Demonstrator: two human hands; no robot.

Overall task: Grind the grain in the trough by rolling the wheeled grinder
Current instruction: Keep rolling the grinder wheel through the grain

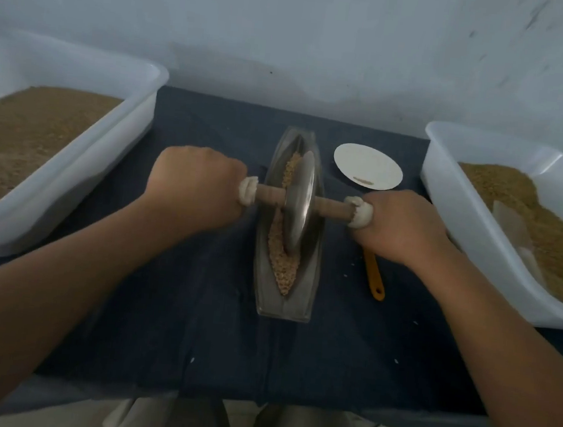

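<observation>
A long boat-shaped metal trough (306, 277) lies lengthwise on the dark cloth at the centre. Tan grain (280, 261) fills its groove. The wheeled grinder (299, 201), a metal disc on a wooden axle, stands upright in the groove near the middle. My left hand (193, 187) grips the cloth-wrapped left end of the axle. My right hand (406, 225) grips the wrapped right end. Grain shows both ahead of and behind the disc.
A white tub (140, 96) of brown grain stands at the left, another white tub (448, 181) at the right. A white paper plate (367, 164) lies beyond my right hand. An orange handle (375, 277) lies under my right wrist. A wall rises close behind.
</observation>
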